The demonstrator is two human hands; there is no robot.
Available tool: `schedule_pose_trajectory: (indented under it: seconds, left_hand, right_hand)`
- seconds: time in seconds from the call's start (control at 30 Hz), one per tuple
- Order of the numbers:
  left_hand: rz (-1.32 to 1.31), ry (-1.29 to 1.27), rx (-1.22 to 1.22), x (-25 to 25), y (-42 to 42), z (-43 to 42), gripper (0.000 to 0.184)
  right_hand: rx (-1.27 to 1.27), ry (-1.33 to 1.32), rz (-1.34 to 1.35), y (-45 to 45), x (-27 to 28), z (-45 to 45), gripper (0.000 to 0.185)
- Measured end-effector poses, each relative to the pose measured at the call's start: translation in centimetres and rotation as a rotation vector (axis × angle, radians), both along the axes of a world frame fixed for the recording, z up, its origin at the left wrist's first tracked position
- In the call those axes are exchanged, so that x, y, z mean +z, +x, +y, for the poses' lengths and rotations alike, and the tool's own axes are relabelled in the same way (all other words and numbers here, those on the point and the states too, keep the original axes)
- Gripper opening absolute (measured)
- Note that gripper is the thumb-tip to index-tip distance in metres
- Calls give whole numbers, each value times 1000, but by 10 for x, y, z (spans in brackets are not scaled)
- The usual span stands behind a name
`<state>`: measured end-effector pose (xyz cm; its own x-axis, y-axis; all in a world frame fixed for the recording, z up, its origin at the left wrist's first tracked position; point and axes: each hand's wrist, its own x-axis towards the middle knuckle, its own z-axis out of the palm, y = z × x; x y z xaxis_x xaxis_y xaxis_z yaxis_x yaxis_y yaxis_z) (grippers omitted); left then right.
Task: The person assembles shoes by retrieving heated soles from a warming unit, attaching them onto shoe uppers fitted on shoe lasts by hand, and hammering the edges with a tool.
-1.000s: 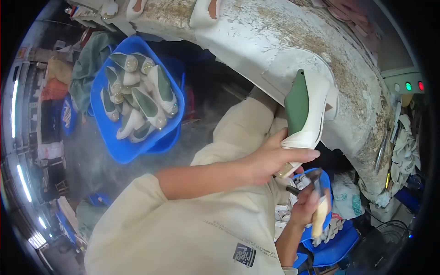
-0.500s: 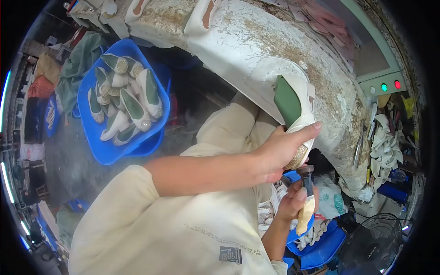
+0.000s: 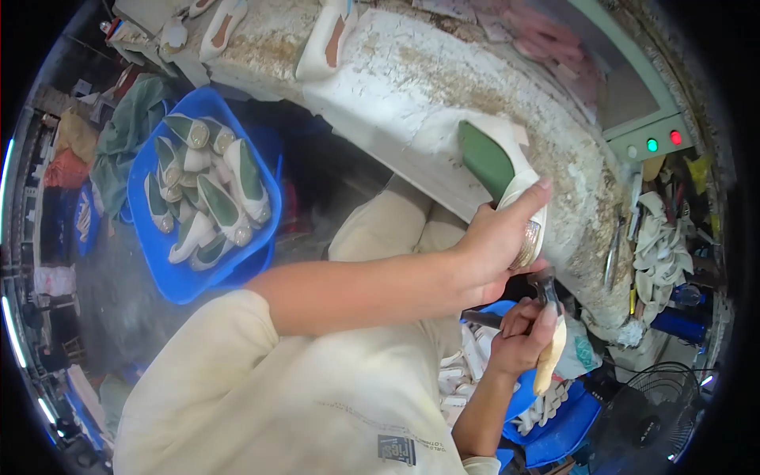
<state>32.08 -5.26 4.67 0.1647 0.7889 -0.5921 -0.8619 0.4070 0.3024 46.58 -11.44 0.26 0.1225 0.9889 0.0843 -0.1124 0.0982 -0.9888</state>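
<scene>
Fingers (image 3: 529,199) clamp and partly hide shoe (image 3: 513,157) in left hand (image 3: 492,247), hammer (image 3: 549,291) in right hand (image 3: 522,342).

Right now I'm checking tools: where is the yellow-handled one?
In the head view, the yellow-handled tool is at lower right, gripped in the right hand, its dark metal head just below the white shoe in the left hand.

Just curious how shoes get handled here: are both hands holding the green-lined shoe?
No, only the left hand holds the shoe, while the right hand grips a dark-headed tool.
</scene>
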Motion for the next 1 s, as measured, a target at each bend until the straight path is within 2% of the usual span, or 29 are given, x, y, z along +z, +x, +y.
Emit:
schedule_pose_trajectory:
  seconds: [0.03, 0.13, 0.27, 0.37, 0.43, 0.5, 0.53, 0.57, 0.67, 0.73, 0.8, 0.9, 1.0]
  left_hand:
    - [-30, 38, 7, 10, -4, 3, 63]
    - [-122, 45, -2, 20, -13, 18, 64]
    - [-90, -36, 60, 38, -20, 19, 58]
    - [-140, 27, -33, 12, -24, 11, 50]
    - [-112, 10, -111, -12, -27, -8, 44]
    - [-55, 5, -162, -36, -28, -26, 40]
    - [-13, -21, -126, -41, -25, -31, 42]
    - [29, -46, -91, -44, -21, -34, 44]
    - [96, -14, 21, -63, -13, -40, 57]
    - [128, 35, 98, -82, -11, -43, 68]
    - [38, 76, 58, -101, -17, -49, 75]
    - [-66, 58, -10, -112, -25, -52, 79]
    - [-39, 67, -70, -122, -33, -55, 85]
  right_hand:
    - [-11, 30, 22, -1, 4, 3, 37]
    - [-13, 113, 9, 1, 12, 11, 40]
    - [-4, 153, -33, 2, 17, 15, 39]
    - [-3, 128, -65, -2, 22, 7, 40]
    - [72, 191, -175, -2, 22, 1, 38]
    - [84, 133, -411, -4, 19, -7, 39]
    - [94, 100, -530, -5, 18, -10, 39]
    - [145, 70, -571, -8, 20, -9, 30]
    - [201, 35, -587, -14, 6, 0, 30]
    - [147, -79, -586, -26, 5, 12, 29]
    - [156, -274, -508, -36, 18, 34, 30]
    - [198, -217, -620, -43, 20, 58, 30]
    - [239, -217, -696, -45, 16, 78, 27]
